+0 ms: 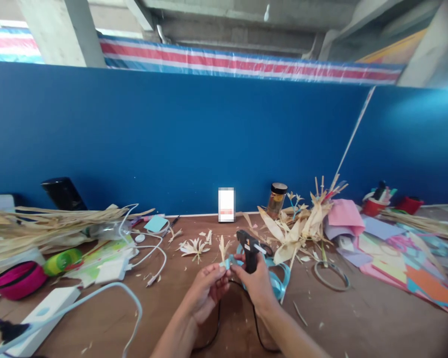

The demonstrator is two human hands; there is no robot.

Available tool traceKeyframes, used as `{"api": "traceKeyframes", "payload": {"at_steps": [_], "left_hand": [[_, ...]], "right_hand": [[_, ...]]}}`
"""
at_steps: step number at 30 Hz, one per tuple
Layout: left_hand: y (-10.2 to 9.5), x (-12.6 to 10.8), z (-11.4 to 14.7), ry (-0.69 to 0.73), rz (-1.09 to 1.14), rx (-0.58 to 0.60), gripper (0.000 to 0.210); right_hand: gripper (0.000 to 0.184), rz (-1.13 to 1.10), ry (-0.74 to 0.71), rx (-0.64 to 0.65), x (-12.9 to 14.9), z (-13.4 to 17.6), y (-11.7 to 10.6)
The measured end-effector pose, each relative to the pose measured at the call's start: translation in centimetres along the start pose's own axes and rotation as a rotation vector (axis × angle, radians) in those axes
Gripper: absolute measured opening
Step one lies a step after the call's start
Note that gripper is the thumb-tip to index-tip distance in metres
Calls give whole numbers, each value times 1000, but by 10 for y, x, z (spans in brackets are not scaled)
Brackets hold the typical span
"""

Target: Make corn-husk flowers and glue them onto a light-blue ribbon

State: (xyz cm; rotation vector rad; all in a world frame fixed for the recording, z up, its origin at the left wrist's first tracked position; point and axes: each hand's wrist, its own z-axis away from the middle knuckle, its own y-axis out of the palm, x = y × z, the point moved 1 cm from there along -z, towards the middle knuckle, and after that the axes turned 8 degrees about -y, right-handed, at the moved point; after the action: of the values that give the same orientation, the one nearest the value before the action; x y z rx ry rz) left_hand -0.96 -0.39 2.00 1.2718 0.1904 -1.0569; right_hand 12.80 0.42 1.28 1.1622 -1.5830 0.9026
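Note:
My left hand (pixel 209 288) pinches a small dried-husk flower (pixel 224 247) by its base, where a light blue strip (pixel 228 262) wraps it. My right hand (pixel 259 283) grips a black hot glue gun (pixel 251 251), with a white glue stick showing at its back. The right fingertips also meet the blue strip, close to the left fingers. Behind my right hand lies a roll of light blue ribbon (pixel 279 283), partly hidden. Just beyond my left hand, a pale husk flower (pixel 195 248) rests on the brown table.
A lidded jar (pixel 277 200) and dried husk leaves (pixel 298 231) stand behind on the right, beside coloured paper (pixel 414 268). At left are husk strips (pixel 59 223), a pink container (pixel 19 280), white cables and a power strip (pixel 41 323). A blue partition (pixel 209 139) closes the back.

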Motion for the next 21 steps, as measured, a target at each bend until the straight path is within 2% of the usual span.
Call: {"api": "traceKeyframes", "payload": {"at_steps": [8, 12, 15, 19, 21], "left_hand": [[-1, 0, 2, -10, 39, -36, 13], [-2, -1, 1, 5, 45, -50, 14], [-2, -3, 0, 11, 61, -86, 14], [-6, -4, -1, 18, 85, -103, 12], [-8, -4, -2, 29, 88, -115, 12]], "right_hand": [[23, 113, -47, -76, -1, -7, -1], [25, 146, -51, -149, 4, -17, -18], [29, 163, -32, -197, 7, -33, -50], [28, 221, 2, -242, 11, -55, -113], [27, 240, 88, -237, 13, -59, -140]]}}
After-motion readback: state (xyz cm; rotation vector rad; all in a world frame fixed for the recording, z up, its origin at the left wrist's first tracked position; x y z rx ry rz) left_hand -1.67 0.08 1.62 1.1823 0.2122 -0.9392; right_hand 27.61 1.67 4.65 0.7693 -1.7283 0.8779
